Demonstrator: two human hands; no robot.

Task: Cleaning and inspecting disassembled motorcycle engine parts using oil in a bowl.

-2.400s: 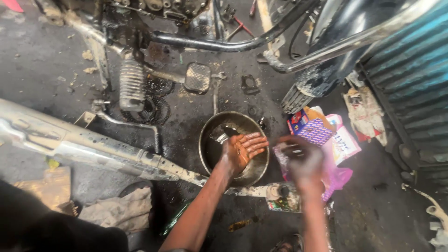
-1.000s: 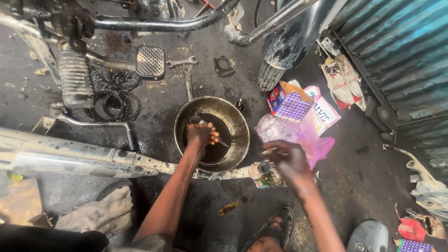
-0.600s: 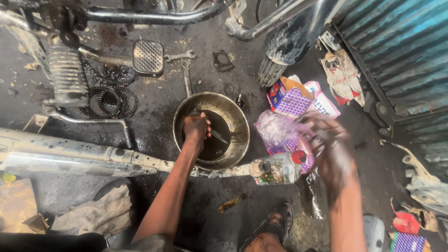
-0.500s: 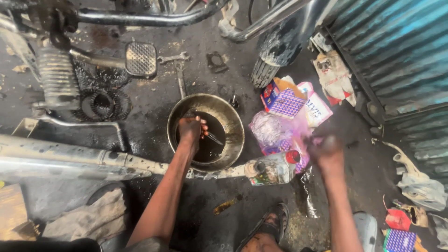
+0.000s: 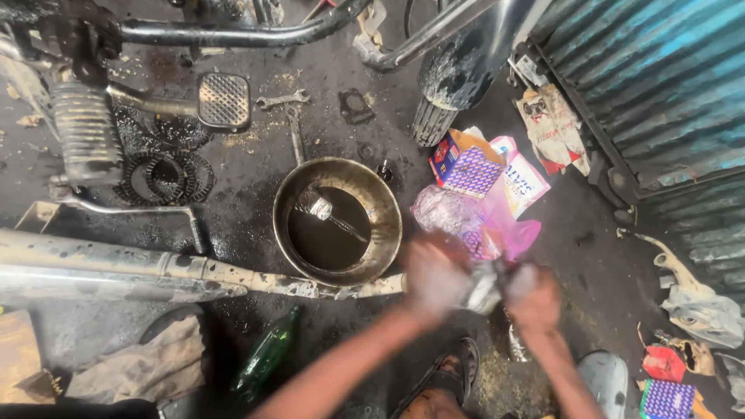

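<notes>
My left hand point(image 5: 433, 273) and my right hand point(image 5: 535, 295) are close together to the right of a metal bowl point(image 5: 389, 208). Both grip a pale, motion-blurred plastic bottle point(image 5: 485, 290) between them. The bowl stands on the oily floor and holds dark oil, with a small metal tool point(image 5: 320, 206) lying in it. Both hands and forearms are smeared with oil. Just beyond the hands lies a pink plastic bag point(image 5: 485, 225).
A long exhaust pipe point(image 5: 116, 260) runs across the floor at left. A green bottle point(image 5: 268, 361) and a rag point(image 5: 132, 372) lie near me. Gear rings point(image 5: 163, 174), a spring point(image 5: 81, 132), a wrench point(image 5: 283, 99), a cardboard box point(image 5: 466, 167) and a corrugated wall point(image 5: 667, 85) surround the spot.
My left hand came out of the bowl and moved right. My right hand came back in, and both now hold the bottle that lay by the pipe.
</notes>
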